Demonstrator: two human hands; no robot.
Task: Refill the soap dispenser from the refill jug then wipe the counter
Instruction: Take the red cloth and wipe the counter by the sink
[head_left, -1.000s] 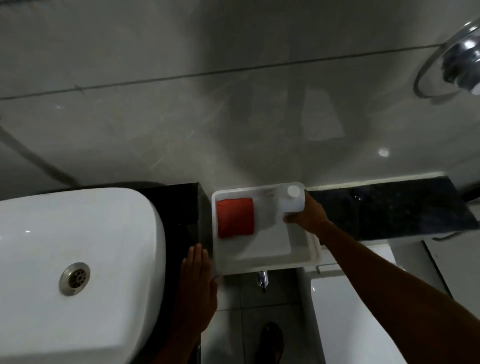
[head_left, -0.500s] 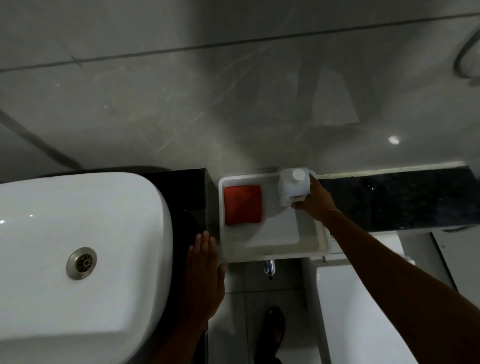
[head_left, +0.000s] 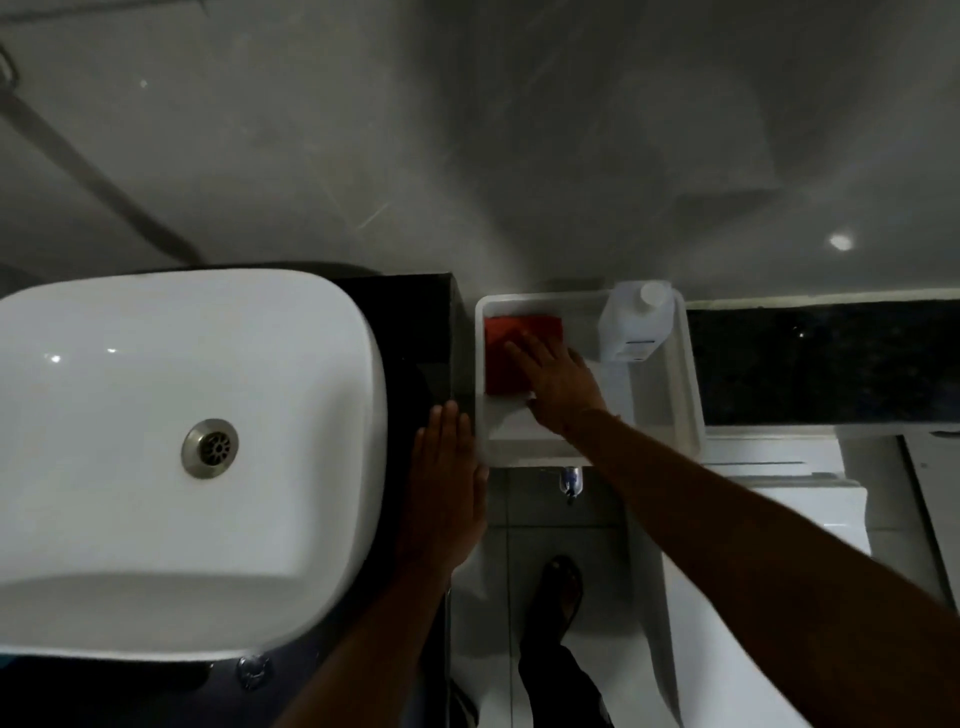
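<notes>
A white tray (head_left: 691, 395) sits between the basin counter and a dark ledge. In its far right corner stands a white refill jug (head_left: 636, 325) with a capped top, with no hand on it. A red cloth (head_left: 504, 358) lies in the tray's far left part. My right hand (head_left: 558, 382) reaches into the tray with fingers spread, fingertips on the red cloth's right side. My left hand (head_left: 444, 493) rests flat, fingers together and extended, on the dark counter edge (head_left: 415, 332) beside the tray's left rim. No soap dispenser is in view.
A large white basin (head_left: 156, 447) with a metal drain (head_left: 210, 448) fills the left. A dark stone ledge (head_left: 821, 358) runs right of the tray. A white toilet tank (head_left: 779, 467) lies below it. A foot in a dark sandal (head_left: 558, 582) stands on the tiled floor.
My right hand let go of the jug, which now stands in the tray's far right corner, and moved left onto the red cloth. The view shifted right and down.
</notes>
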